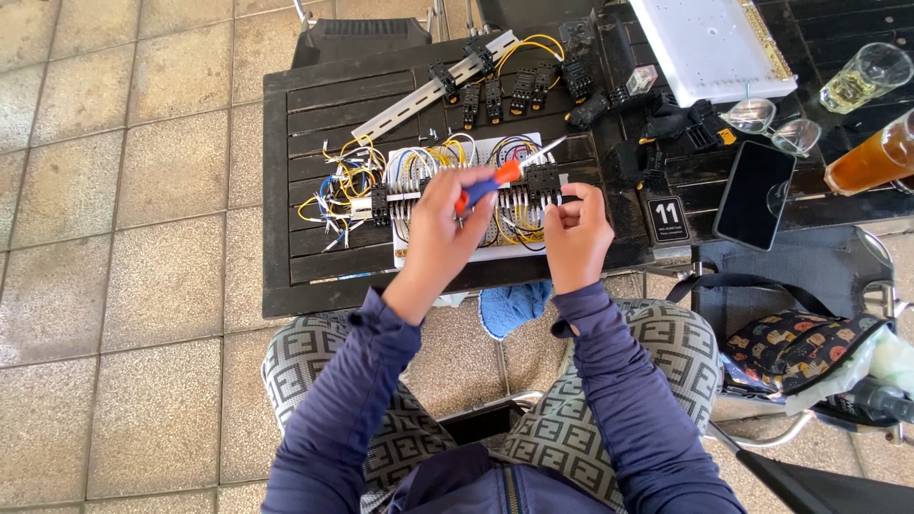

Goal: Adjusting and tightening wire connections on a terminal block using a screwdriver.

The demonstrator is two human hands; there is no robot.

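Left hand (pixel 440 217) clenched on screwdriver (pixel 503 173); right hand (pixel 574 228) pinching black socket (pixel 545 181) near table's (pixel 305 276) front edge. Possibly risked slipping onto wires (pixel 347 176), given tilted tip.

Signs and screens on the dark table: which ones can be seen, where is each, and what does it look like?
Table marker: small black square plate with white print, standing at the table's near edge, right of the hands.
Phone: flat black rectangle with a dark screen, lying just right of the marker, beside the folded glasses.
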